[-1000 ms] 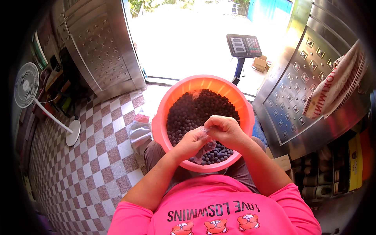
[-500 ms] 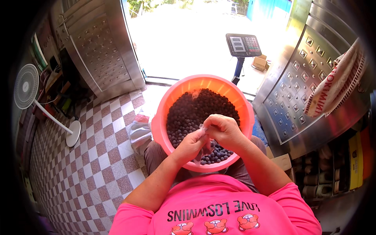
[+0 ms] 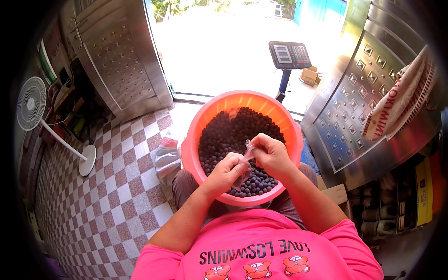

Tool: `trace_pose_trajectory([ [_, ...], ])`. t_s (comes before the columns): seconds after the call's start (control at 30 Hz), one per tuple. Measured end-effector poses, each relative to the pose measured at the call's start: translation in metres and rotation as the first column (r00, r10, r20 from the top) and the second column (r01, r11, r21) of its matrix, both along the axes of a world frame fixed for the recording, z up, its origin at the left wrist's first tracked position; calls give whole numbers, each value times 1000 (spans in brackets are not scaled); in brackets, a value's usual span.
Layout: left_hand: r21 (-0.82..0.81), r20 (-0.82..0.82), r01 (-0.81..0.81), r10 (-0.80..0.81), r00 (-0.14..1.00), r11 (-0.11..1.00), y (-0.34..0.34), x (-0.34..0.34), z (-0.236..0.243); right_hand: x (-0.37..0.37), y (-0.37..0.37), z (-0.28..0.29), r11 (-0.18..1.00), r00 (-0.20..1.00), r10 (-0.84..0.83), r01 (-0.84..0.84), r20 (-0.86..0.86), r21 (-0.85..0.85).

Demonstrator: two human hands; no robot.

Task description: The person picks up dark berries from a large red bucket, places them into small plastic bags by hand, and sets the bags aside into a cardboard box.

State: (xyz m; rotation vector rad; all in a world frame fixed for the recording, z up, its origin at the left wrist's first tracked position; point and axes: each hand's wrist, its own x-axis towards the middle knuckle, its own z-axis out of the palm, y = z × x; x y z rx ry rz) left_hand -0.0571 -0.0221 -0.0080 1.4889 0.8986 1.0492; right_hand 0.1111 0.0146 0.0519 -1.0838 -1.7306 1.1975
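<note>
A thin clear plastic bag (image 3: pixel 248 152) is stretched between my two hands over a large pink-orange basin (image 3: pixel 188 156). My left hand (image 3: pixel 225 172) is closed around the bag's gathered lower part, which hangs partly hidden beneath the fingers. With fingers pinched, my right hand (image 3: pixel 272 156) grips the upper part of the bag. Many small round dark balls (image 3: pixel 219 135) lie in the basin, a purplish black in colour. What they are, and whether any are in the bag, I cannot make out.
The basin sits between my knees. A scale with a keypad display (image 3: pixel 289 55) stands beyond it in the doorway, near a cardboard box (image 3: pixel 308 76). A white fan (image 3: pixel 31 103) is at the left, a white sack (image 3: pixel 167 158) beside the basin, and a shoe rack (image 3: pixel 383 212) at the right.
My hands have drawn apart slightly, the right lifting up and to the right. More of the clear bag now shows stretched between them.
</note>
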Motion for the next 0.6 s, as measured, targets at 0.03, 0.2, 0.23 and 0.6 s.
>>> trace_pose_trajectory([
  [0.03, -58, 43, -51, 54, 998, 997, 0, 0, 0, 0, 1, -5, 988, 997, -45, 36, 58, 147],
  [0.2, 78, 57, -153, 149, 987, 985, 2, 2, -1, 1, 6, -24, 860, 985, -150, 89, 82, 502],
  [0.23, 182, 5, -186, 188, 982, 966, 3, 1, -4, 1, 4, -23, 913, 988, -125, 79, 91, 399],
  [0.6, -331, 384, 82, 55, 922, 940, -1, -1, 1, -6, -10, -16, 976, 963, 190, -165, -192, 140],
])
